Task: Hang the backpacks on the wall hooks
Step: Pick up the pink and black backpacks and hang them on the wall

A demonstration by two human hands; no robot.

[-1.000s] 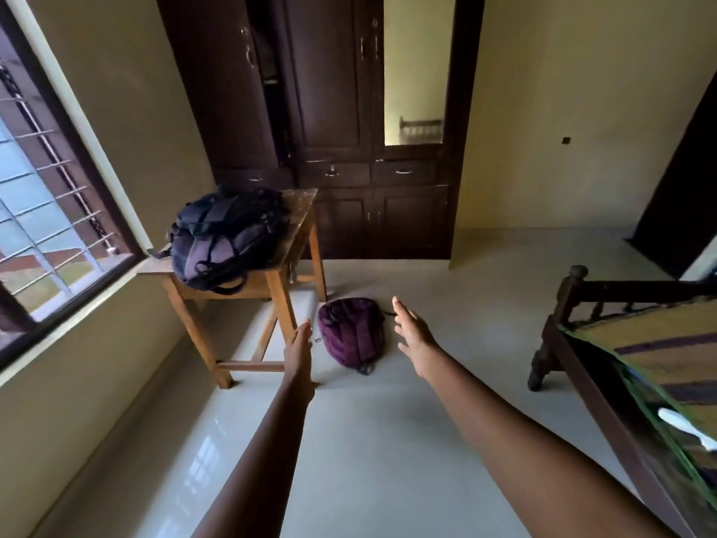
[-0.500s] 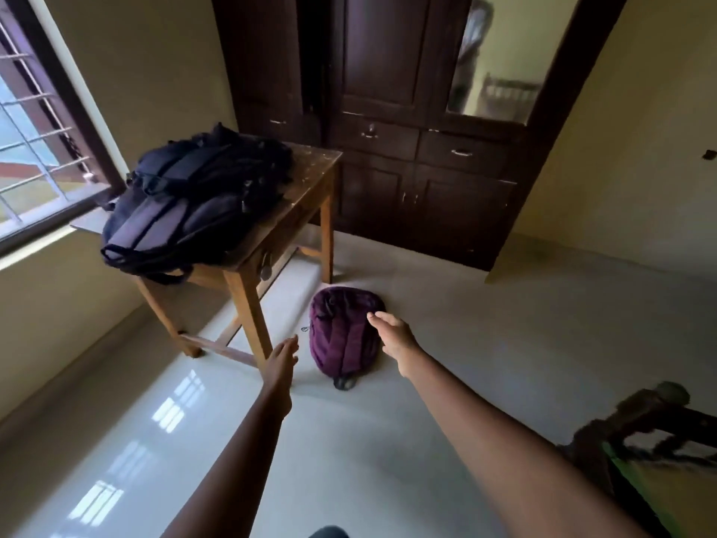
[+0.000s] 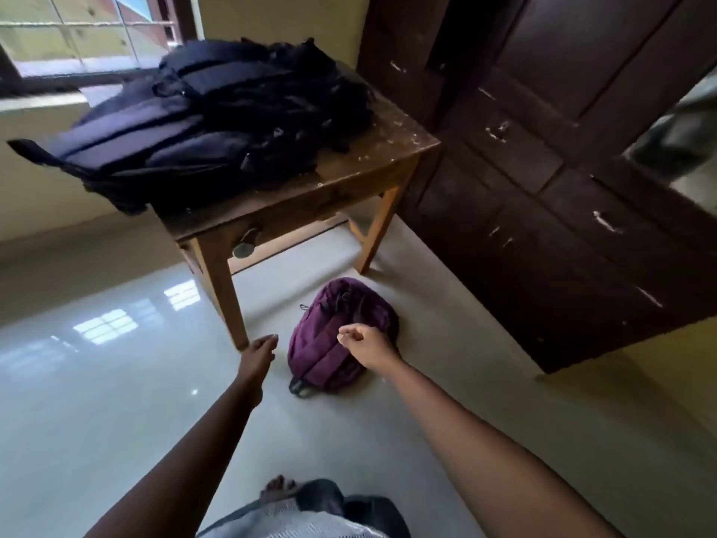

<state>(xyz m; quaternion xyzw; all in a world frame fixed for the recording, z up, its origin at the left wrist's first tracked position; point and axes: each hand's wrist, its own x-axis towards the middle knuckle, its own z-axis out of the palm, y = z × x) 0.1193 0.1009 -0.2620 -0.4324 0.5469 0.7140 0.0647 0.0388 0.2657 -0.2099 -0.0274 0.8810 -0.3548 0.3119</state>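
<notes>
A small purple backpack (image 3: 329, 343) lies flat on the pale floor beside a leg of the wooden table (image 3: 372, 165). A large dark blue-black backpack (image 3: 209, 122) lies on the tabletop, its end hanging over the left edge. My right hand (image 3: 368, 345) hovers over the purple backpack with its fingers curled in and nothing held. To the left of that bag, near the table leg, my left hand (image 3: 258, 353) reaches out flat and empty. No wall hooks are in view.
A dark wooden wardrobe (image 3: 562, 188) with drawers fills the right side, close behind the purple bag. A barred window (image 3: 77, 29) sits behind the table. My foot (image 3: 277, 487) shows at the bottom edge on the shiny floor (image 3: 97, 401).
I have stepped closer and the view has tilted down; the bed has left the frame. Both hands have come nearer the purple backpack, and my right hand's fingers have curled in.
</notes>
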